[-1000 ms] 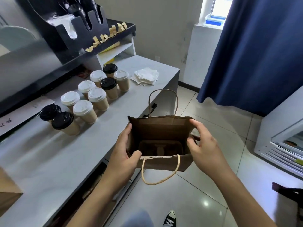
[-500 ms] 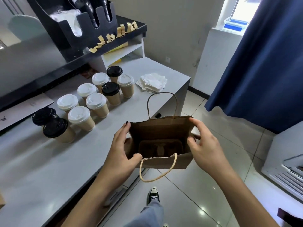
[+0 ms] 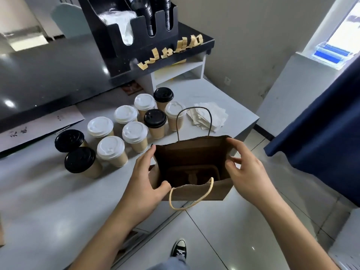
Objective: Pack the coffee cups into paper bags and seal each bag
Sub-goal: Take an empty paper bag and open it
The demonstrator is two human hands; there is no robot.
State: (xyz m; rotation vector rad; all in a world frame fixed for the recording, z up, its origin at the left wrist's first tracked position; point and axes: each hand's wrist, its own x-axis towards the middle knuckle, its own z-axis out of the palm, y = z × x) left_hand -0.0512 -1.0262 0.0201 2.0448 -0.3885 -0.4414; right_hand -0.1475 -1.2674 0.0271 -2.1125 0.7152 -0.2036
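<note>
A person's two bare hands hold an open brown paper bag (image 3: pixel 196 162) at the near edge of a pale grey counter (image 3: pixel 48 201). The left hand (image 3: pixel 145 184) grips the bag's left side, fingers running up along the outside wall and the thumb hooked over the near rim. The right hand (image 3: pixel 248 172) pinches the bag's right rim, its fingers curled over the top edge and its thumb lying inside the mouth. Between the two hands the bag's mouth gapes, and a brown cardboard cup holder (image 3: pixel 191 175) lies flat at the bottom. One rope handle stands upright beyond the fingers; the other hangs loose over the near wall, below the left thumb. Just beyond and to the left of the left fingertips, ten lidded paper coffee cups (image 3: pixel 134 136) stand on the counter in a loose cluster, six with white lids and four with black. Beyond the right hand's fingers lies a pile of white napkins (image 3: pixel 209 117). Further back, a black organiser (image 3: pixel 136 32) holds stacked lids.
</note>
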